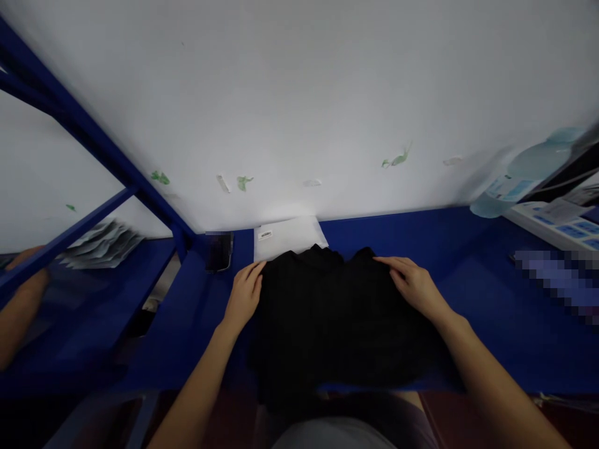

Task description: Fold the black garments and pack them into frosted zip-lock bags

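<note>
A black cloth item, which looks like a garment, lies spread on the blue table and hangs over its front edge. At its upper left corner, my left hand has its fingers closed on the cloth's edge. My right hand pinches the upper right corner between thumb and fingers. Behind the cloth, against the wall, lies a white plastic bag with a barcode label, its lower part covered by the cloth.
A dark phone-like object lies left of the bag. At the right are a large clear bottle, a white box and a blurred-out object. Beyond the blue frame, another person's arm is near stacked packets.
</note>
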Demonstrator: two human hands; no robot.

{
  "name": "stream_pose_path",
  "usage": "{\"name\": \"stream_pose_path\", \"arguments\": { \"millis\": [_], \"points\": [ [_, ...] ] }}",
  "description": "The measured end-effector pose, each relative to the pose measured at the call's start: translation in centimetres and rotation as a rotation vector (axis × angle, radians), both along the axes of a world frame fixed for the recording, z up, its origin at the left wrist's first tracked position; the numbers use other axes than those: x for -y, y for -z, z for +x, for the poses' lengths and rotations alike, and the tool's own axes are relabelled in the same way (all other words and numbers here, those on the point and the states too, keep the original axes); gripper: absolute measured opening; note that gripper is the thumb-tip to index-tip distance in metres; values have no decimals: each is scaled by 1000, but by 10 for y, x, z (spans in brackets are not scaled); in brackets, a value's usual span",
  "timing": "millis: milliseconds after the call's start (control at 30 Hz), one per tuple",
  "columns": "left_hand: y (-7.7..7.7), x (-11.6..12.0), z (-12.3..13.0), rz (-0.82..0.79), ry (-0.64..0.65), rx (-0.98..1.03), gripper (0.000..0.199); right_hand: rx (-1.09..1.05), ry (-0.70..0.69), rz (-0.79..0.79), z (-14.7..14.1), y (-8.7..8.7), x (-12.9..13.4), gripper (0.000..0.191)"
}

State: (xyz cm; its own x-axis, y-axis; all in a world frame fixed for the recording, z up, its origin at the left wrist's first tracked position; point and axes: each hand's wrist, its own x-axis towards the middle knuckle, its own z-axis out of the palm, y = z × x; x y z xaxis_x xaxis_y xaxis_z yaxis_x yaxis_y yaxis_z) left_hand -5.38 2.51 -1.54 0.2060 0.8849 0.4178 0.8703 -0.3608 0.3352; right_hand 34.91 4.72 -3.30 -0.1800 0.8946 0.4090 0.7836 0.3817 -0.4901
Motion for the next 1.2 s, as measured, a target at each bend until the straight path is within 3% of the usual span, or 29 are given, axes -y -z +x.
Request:
{"name": "stream_pose_path", "arguments": {
  "millis": [233, 933, 1100, 1200],
  "points": [
    [6, -7, -11, -88, -97, 107, 34, 25, 7, 5, 2, 2, -1, 36],
    [8, -4, -10, -117, -103, 121, 36, -73, 123, -65, 3, -5, -6, 35],
    [-4, -5, -5, 8, -129, 122, 33, -151, 236, -86, 13, -9, -15, 37],
    [-19, -20, 8, 44, -60, 96, 25, -153, 247, -109, 14, -11, -19, 37]
  ]
}}
